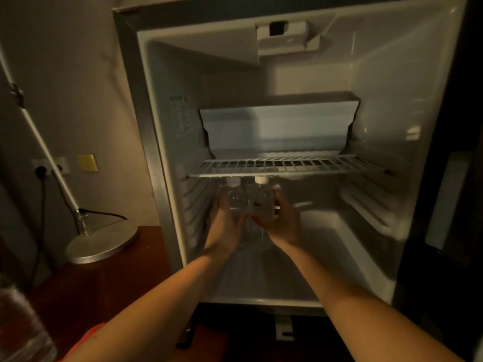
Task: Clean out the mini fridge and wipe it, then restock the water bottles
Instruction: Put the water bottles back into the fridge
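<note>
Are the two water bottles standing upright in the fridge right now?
Upright: both water bottles show white caps at the top, just under the wire shelf, with the left hand and right hand around them.

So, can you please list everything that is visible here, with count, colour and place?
mini fridge: one, white inside, door open, centre
wire shelf: one, white, middle of fridge
freezer box: one, pale grey, above the shelf
water bottles: two, clear with white caps, under the shelf
lamp: one, silver, on the brown table, left
wall socket: one, white, with black plug, left wall
left hand: holds the left bottle
right hand: holds the right bottle
</note>
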The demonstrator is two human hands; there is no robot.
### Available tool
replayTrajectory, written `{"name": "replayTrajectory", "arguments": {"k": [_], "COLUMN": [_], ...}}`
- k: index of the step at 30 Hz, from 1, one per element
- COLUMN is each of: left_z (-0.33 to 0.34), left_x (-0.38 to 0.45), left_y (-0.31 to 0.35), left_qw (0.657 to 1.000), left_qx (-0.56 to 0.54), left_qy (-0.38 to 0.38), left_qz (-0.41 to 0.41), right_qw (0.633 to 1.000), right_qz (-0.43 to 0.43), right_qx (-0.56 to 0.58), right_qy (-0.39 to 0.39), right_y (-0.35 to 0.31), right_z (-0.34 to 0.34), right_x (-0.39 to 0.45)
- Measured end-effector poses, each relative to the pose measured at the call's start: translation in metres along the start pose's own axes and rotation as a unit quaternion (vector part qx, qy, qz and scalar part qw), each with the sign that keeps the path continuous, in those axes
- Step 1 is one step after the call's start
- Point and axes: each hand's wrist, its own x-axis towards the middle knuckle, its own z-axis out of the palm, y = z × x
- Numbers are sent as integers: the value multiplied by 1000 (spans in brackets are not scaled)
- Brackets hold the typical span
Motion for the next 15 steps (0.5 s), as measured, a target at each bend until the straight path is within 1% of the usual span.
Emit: {"name": "replayTrajectory", "arguments": {"k": [2,5,6,8,10,12,13,15], "left_z": [3,5,4,0,-6,-16,-23,-37], "left_x": [5,6,2,-8,-21,-32,-39,-59], "left_y": [-7,-8,-5,3,9,9,11,16], "left_qw": [1000,1000,999,998,997,994,988,976], "left_qx": [6,-5,-26,-29,-2,58,101,151], "left_qy": [11,19,8,-33,-56,-66,-78,-106], "left_qz": [-4,-4,-18,-46,-53,-70,-87,-111], "right_qw": [1000,999,999,997,994,992,989,975], "right_qz": [-3,15,23,32,37,54,60,51], "right_qx": [-10,-23,-27,-40,-74,-89,-98,-146], "right_qy": [-1,-26,-34,-49,-67,-78,-94,-159], "right_y": [1,-1,1,-4,-12,-22,-27,-42], "right_z": [3,5,5,1,-7,-18,-24,-33], "right_x": [4,4,3,-2,-14,-29,-38,-57]}}
